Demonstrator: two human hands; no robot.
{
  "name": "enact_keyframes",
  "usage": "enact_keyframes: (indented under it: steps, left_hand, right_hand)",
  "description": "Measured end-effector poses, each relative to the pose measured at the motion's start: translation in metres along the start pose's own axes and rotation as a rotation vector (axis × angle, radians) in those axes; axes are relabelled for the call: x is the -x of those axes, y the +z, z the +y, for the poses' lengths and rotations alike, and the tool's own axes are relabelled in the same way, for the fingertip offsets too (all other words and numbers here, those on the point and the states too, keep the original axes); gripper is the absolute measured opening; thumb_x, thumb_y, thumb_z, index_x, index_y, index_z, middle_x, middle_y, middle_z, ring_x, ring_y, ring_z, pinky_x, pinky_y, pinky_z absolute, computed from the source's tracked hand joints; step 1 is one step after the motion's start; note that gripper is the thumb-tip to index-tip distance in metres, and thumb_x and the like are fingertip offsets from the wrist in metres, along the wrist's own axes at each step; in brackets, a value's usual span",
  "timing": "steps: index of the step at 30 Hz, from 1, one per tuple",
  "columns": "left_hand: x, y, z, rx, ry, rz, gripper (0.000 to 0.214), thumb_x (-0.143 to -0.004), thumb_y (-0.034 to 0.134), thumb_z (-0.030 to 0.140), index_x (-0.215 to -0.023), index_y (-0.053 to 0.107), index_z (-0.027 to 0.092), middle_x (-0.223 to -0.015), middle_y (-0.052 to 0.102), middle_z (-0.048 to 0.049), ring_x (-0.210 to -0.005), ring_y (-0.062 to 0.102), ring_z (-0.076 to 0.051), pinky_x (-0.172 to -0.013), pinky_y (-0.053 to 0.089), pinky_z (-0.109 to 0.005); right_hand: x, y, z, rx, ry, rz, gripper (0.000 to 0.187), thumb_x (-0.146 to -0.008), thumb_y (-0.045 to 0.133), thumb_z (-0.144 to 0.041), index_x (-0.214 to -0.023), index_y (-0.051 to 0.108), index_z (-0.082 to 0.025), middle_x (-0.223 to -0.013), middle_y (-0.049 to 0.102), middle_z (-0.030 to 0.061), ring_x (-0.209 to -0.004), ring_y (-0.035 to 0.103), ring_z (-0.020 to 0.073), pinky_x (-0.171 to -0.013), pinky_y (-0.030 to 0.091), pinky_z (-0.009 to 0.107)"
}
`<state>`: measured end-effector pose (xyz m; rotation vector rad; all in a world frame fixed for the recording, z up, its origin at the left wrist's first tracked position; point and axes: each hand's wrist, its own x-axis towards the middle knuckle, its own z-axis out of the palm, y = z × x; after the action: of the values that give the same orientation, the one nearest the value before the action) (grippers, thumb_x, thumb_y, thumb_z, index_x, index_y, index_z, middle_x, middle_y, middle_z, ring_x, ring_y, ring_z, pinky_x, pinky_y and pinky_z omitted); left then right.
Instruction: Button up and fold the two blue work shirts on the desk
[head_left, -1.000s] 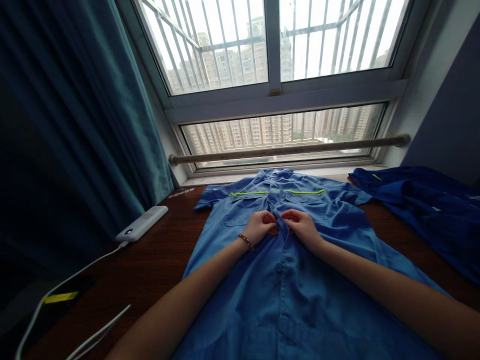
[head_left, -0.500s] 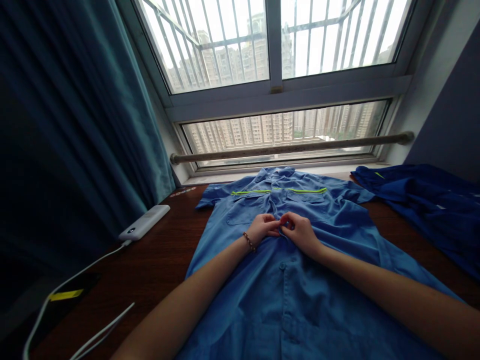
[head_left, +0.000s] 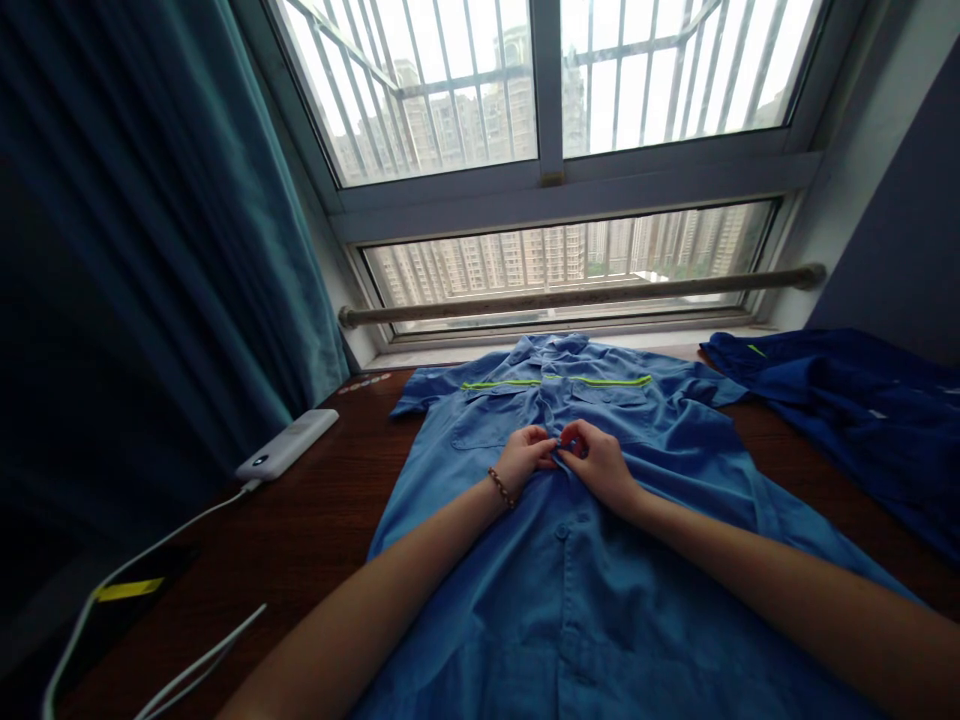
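Observation:
A blue short-sleeved shirt [head_left: 495, 590] lies spread out front side up, its collar toward the window and a bright yellow-green stripe across the chest. My left hand [head_left: 526, 458], with a beaded bracelet at the wrist, pinches the front placket below the chest pockets. Facing it, my right hand [head_left: 596, 462] pinches the same fold of placket, fingertips nearly meeting the left ones. Whatever button or buttonhole sits between the fingers is hidden. Lower on the placket a button [head_left: 562, 533] shows.
The shirt rests on a dark wooden table [head_left: 330, 500]. To the left lie a white power bank [head_left: 289, 443] and its white cable [head_left: 169, 540], beside a blue curtain [head_left: 247, 250]. Dark blue clothing [head_left: 840, 410] is at the right. A rail [head_left: 585, 297] crosses the window.
Both hands stay at the same spot on the placket. The right fingers have shifted slightly, and a bit of raised fabric now shows between the fingertips.

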<state>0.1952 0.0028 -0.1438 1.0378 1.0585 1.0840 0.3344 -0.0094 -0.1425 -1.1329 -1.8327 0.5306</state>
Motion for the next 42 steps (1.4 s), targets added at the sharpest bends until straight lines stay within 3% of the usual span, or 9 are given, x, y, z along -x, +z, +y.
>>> enact_keyframes:
  steps: [8, 15, 20, 29, 34, 38, 42]
  left_hand:
    - [0.001, 0.000, 0.004, 0.008, -0.012, 0.095, 0.020, -0.061, 0.064, 0.015, -0.075, 0.050, 0.014, -0.059, 0.052, 0.0042, -0.048, 0.053, -0.006, -0.048, 0.046, -0.018]
    - [0.003, 0.000, 0.001, 0.051, 0.069, 0.029, 0.027, -0.055, 0.066, 0.016, -0.075, 0.048, 0.014, -0.062, 0.052, 0.0045, -0.052, 0.052, -0.007, -0.049, 0.043, -0.018]
    - [0.001, 0.002, -0.004, -0.076, 0.172, 0.023, 0.021, -0.057, 0.061, 0.014, -0.071, 0.046, 0.014, -0.054, 0.047, 0.0068, -0.046, 0.045, -0.005, -0.045, 0.037, -0.016]
    - [-0.002, 0.001, -0.009, -0.323, 0.348, 0.006, 0.012, -0.064, 0.054, 0.010, -0.071, 0.046, 0.014, -0.060, 0.047, 0.0038, -0.055, 0.047, -0.007, -0.053, 0.038, -0.018]
    - [0.000, 0.001, -0.010, -0.392, 0.412, -0.030, 0.013, -0.067, 0.053, 0.010, -0.077, 0.045, 0.014, -0.068, 0.049, 0.0014, -0.063, 0.050, -0.008, -0.060, 0.041, -0.020]
    - [0.002, 0.001, -0.010, -0.430, 0.447, -0.065, 0.013, -0.068, 0.052, 0.011, -0.079, 0.045, 0.014, -0.068, 0.050, 0.0016, -0.064, 0.052, -0.009, -0.061, 0.042, -0.020]
    - [0.001, 0.001, -0.009, -0.422, 0.414, -0.072, 0.014, -0.067, 0.054, 0.014, -0.078, 0.045, 0.015, -0.065, 0.049, 0.0029, -0.059, 0.053, -0.008, -0.056, 0.044, -0.020]
  right_hand:
    - [0.001, 0.001, -0.002, -0.054, -0.004, 0.008, 0.012, -0.071, 0.054, -0.026, -0.080, 0.053, -0.018, -0.066, 0.054, -0.0006, -0.058, 0.051, 0.0118, -0.056, 0.040, 0.023]
    - [-0.001, 0.000, 0.000, -0.120, 0.063, -0.008, 0.019, -0.068, 0.059, -0.032, -0.077, 0.054, -0.017, -0.062, 0.055, -0.0007, -0.055, 0.051, 0.0118, -0.053, 0.040, 0.023]
    - [-0.003, 0.002, 0.008, -0.161, 0.147, -0.045, 0.024, -0.074, 0.050, -0.039, -0.070, 0.055, -0.016, -0.057, 0.055, -0.0009, -0.050, 0.050, 0.0110, -0.049, 0.037, 0.022]
    - [-0.012, 0.006, 0.021, -0.230, 0.280, -0.183, 0.022, -0.075, 0.049, -0.034, -0.063, 0.050, -0.015, -0.042, 0.047, -0.0037, -0.040, 0.043, 0.0080, -0.041, 0.031, 0.019]
    - [-0.020, 0.003, 0.025, -0.459, 0.488, -0.353, 0.024, -0.074, 0.048, -0.033, -0.058, 0.044, -0.016, -0.035, 0.039, -0.0061, -0.030, 0.033, 0.0051, -0.033, 0.022, 0.018]
    - [-0.022, -0.002, 0.025, -0.619, 0.612, -0.450, 0.025, -0.070, 0.054, -0.035, -0.058, 0.043, -0.016, -0.037, 0.039, -0.0063, -0.031, 0.032, 0.0039, -0.032, 0.018, 0.017]
    - [-0.023, -0.004, 0.025, -0.611, 0.621, -0.447, 0.024, -0.071, 0.053, -0.033, -0.058, 0.042, -0.016, -0.039, 0.038, -0.0065, -0.032, 0.033, 0.0040, -0.033, 0.020, 0.017]
